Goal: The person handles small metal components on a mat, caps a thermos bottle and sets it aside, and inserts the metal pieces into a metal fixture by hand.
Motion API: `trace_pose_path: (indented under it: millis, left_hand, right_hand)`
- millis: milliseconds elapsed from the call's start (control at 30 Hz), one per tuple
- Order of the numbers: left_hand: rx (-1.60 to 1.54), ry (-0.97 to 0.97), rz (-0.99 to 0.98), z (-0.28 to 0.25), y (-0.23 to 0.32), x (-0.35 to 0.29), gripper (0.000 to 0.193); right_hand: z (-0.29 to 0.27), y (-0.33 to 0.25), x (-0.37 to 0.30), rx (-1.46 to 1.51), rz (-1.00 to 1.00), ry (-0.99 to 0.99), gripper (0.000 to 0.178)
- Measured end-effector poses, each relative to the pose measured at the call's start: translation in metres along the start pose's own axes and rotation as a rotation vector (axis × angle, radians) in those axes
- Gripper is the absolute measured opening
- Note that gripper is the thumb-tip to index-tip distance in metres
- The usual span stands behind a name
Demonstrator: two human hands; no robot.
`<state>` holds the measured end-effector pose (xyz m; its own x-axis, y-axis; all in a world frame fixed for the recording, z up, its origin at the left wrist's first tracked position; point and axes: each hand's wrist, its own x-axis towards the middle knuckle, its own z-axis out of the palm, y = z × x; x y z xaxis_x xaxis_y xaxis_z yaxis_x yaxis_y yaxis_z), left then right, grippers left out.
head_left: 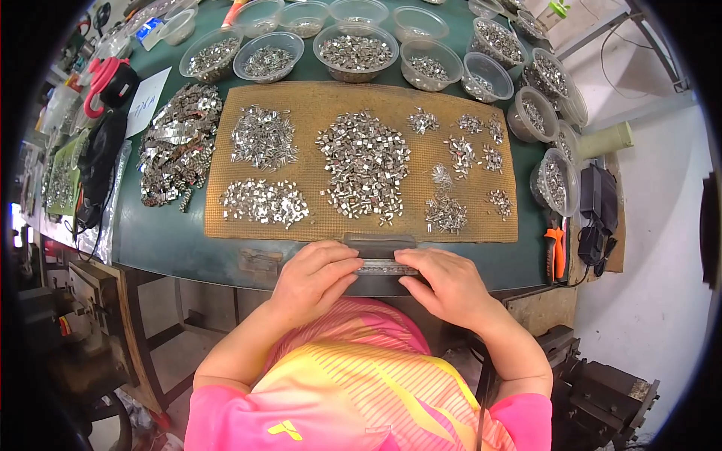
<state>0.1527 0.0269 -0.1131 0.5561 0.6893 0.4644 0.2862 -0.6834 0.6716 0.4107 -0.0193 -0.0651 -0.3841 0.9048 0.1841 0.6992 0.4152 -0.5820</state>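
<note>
At the near edge of the table, a slim grey metal bar [383,268] with small parts along it lies between my hands. My left hand [317,274] has its fingers closed over the bar's left end. The right end is gripped by my right hand [447,282], index finger on top and thumb below. Just beyond the bar sits a dark grey block [380,243], close to both sets of fingertips. A tan ribbed mat [301,95] in front of me carries loose silvery metal pieces, the biggest pile [365,165] in the middle.
Clear plastic bowls of metal parts [355,54] line the back and right. A heap of linked metal bands [180,139] lies left of the mat. Orange-handled pliers [555,252] and a black power adapter [598,199] are at the right. A red-and-black object [113,83] stands far left.
</note>
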Motion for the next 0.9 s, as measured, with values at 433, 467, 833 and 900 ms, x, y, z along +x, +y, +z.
trace_pose_path:
  millis: [433,467,833,900]
  left_hand:
    - [0.027,0.003,0.004,-0.031,0.007,0.002,0.029]
    - [0.013,0.005,-0.001,-0.028,0.009,-0.002,0.03]
    - [-0.02,0.013,-0.007,-0.045,0.018,-0.017,0.031]
    - [-0.035,0.015,-0.009,-0.049,0.019,-0.019,0.032]
  right_hand:
    - [-0.011,-0.007,0.04,0.026,-0.106,0.065,0.011]
    - [-0.011,-0.007,0.044,0.077,-0.089,0.089,0.011]
    - [0.04,-0.021,0.177,-0.143,-0.335,0.034,0.016]
    - [0.055,-0.023,0.198,-0.171,-0.317,0.016,0.019]
